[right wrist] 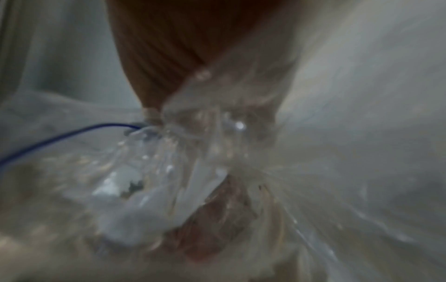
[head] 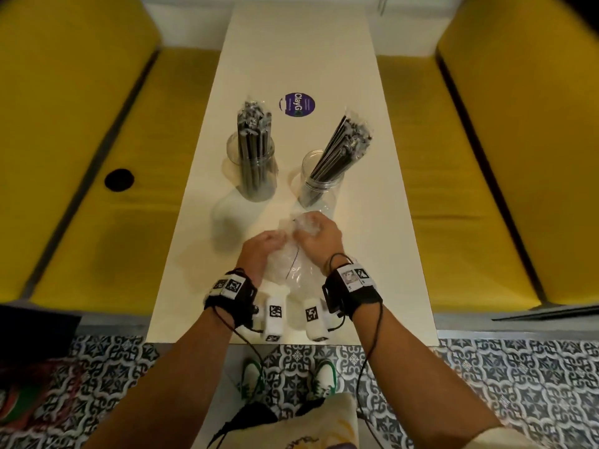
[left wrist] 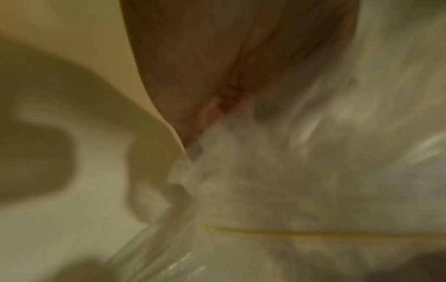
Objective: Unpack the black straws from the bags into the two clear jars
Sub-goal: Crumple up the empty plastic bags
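Landmark: the sticker (head: pixel 297 104), a round purple one on the table (head: pixel 372 241), towards its far end.
Left jar (head: pixel 256 171): clear, upright, just nearer than the sticker and slightly to its left. It holds a bundle of black straws (head: pixel 252 147) standing about upright, their tops in crinkled clear wrap.
Right jar (head: pixel 319 179): clear, nearer than the sticker and to its right, apart from the left jar. Its straws (head: pixel 340 150) lean up and to the right, tops also in clear wrap.
Bag (head: pixel 299 254): clear, crumpled plastic, no straws visible in it, well nearer than the sticker and just nearer than both jars. It sits between the two hands and reaches back towards the wrists.
Left hand (head: pixel 264 246): on the bag's left side, fingers curled into the plastic and gripping it; the left wrist view shows blurred film (left wrist: pixel 301 171) bunched against the palm.
Right hand (head: pixel 319 236): on the bag's right side, close to the left hand, fingers closed on a gathered wad of plastic; the right wrist view shows the film (right wrist: pixel 193 143) pinched tight, with a thin blue line (right wrist: pixel 60 137) running off to the left.
Benches: yellow seats (head: pixel 97 176) flank the table on both sides of the sticker.
Floor (head: pixel 518 384): patterned tiles at the table's near end.
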A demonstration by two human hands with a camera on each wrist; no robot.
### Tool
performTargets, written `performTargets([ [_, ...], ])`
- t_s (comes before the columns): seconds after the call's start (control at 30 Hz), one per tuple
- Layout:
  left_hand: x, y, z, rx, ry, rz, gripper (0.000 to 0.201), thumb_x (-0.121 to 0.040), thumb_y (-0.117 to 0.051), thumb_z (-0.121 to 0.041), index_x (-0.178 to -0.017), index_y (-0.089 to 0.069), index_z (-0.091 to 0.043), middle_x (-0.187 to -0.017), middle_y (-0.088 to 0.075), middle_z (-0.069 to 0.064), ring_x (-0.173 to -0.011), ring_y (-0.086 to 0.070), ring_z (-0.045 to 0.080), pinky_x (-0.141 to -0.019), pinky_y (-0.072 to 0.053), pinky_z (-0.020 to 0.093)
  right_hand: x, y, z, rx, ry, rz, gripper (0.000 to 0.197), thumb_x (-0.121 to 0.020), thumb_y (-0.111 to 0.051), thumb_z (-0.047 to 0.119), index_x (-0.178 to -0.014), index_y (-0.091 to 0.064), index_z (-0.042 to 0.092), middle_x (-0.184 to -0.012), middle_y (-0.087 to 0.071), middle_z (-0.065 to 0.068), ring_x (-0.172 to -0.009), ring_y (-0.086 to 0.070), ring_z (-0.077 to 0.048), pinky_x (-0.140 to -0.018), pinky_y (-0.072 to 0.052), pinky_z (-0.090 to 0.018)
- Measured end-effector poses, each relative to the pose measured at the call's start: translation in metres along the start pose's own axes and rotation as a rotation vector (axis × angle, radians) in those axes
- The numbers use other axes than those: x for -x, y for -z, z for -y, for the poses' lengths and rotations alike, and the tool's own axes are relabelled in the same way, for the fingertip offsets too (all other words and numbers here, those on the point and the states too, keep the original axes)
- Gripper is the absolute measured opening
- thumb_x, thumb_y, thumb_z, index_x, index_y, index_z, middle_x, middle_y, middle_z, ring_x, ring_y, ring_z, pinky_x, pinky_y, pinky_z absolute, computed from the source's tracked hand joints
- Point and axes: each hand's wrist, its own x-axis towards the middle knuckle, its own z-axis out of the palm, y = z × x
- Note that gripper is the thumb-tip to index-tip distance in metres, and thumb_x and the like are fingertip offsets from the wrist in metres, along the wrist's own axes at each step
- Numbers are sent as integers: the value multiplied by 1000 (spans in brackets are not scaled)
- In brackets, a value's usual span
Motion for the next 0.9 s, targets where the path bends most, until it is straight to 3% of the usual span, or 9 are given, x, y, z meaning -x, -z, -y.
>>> performTargets([
  [0.1, 4, 21, 0, 239, 38, 248, 38, -105, -57, -14, -136, -70, -31, -139, -70, -1, -133, -58, 20, -77, -60, 16, -2, -3, 9, -188, -50, -192, 22, -88, -71, 17, -110, -70, 15, -103, -72, -3, -98, -67, -29, -90, -58, -41],
  [0.23, 15, 24, -5, 313, 48, 458, 81, -96, -78, -23, -161, -36, -47, -173, -33, 1, -154, -40, 22, -104, -59, 33, 4, -10, 30, -546, -141, -190, 11, -80, -69, 6, -89, -66, 10, -83, -68, -8, -80, -65, -26, -77, -57, -45],
  [0.3, 20, 29, -10, 485, 85, 436, 69, -104, -60, -4, -164, -35, -25, -164, -44, 12, -132, -63, 17, -88, -61, 22, 11, -17, 39, -709, -157, -114, 22, -75, -69, 9, -97, -67, 6, -89, -66, -16, -84, -64, -30, -82, -57, -50],
  [0.37, 23, 36, -17, 694, 129, 533, 61, -102, -56, 4, -158, -41, -13, -144, -62, 17, -116, -73, 24, -90, -64, 37, 19, -20, 46, -821, -152, -44, 30, -79, -66, 6, -108, -66, -1, -96, -63, -20, -89, -62, -32, -84, -55, -48],
  [0.47, 15, 49, -9, 567, 131, 527, 60, -93, -66, 3, -151, -50, 0, -124, -73, 18, -107, -73, 29, -90, -63, 43, 26, -19, 53, -744, -70, -6, 36, -85, -67, 3, -119, -62, -5, -101, -69, -21, -91, -68, -30, -89, -58, -48],
  [0.57, 14, 62, -12, 351, 99, 352, 33, -89, -72, 4, -120, -72, -6, -94, -80, 5, -91, -73, 26, -74, -61, 34, 29, -8, 62, -281, 166, -40, 41, -83, -78, 11, -118, -57, 18, -109, -66, 1, -99, -63, -15, -95, -52, -38],
  [0.7, 14, 76, -14, 111, 36, 270, 25, -83, -71, -9, -107, -73, -7, -82, -73, 1, -83, -70, 23, -71, -53, 35, 39, 5, 73, 317, 520, 115, 77, -79, -78, 56, -145, -37, 55, -150, -45, 2, -141, -39, -25, -116, -31, -41],
  [0.8, 18, 78, -18, 52, 39, 361, 39, -66, -72, -15, -103, -71, -6, -81, -68, 3, -80, -66, 22, -68, -51, 34, 43, 3, 79, 492, 551, 270, 50, -84, -79, 46, -130, -61, 37, -130, -56, 1, -120, -54, -20, -108, -42, -38],
  [0.9, 26, 78, -29, 193, 44, 367, 37, -70, -64, -4, -105, -75, -4, -83, -69, 7, -76, -67, 20, -64, -52, 28, 47, 0, 74, 310, 597, 79, 18, -84, -82, 23, -97, -71, 19, -98, -62, 7, -86, -55, -11, -83, -42, -23],
])
